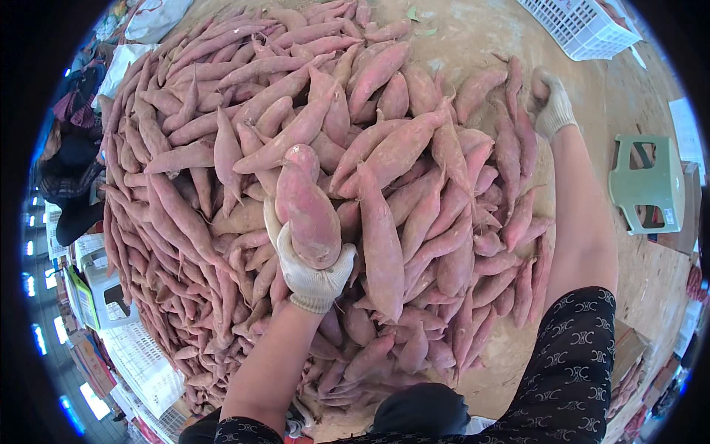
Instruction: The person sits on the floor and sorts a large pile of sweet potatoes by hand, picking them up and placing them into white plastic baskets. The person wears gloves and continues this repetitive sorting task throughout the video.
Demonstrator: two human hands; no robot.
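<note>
A large heap of pink sweet potatoes spreads before me, from the left side to right of the middle. My left hand, in a white knitted glove, is shut on a thick sweet potato above the heap, its narrow end pointing away from me. My right hand, gloved too, is at the heap's upper right edge, beside a few long sweet potatoes. Its fingers are curled around a brownish, blurred thing, perhaps a sweet potato; the glove hides part of it.
A white plastic crate stands at the upper right. On the right is a green plastic stool near cardboard. White crates and a light grey stool line the left side. A person in dark clothing is at the far left.
</note>
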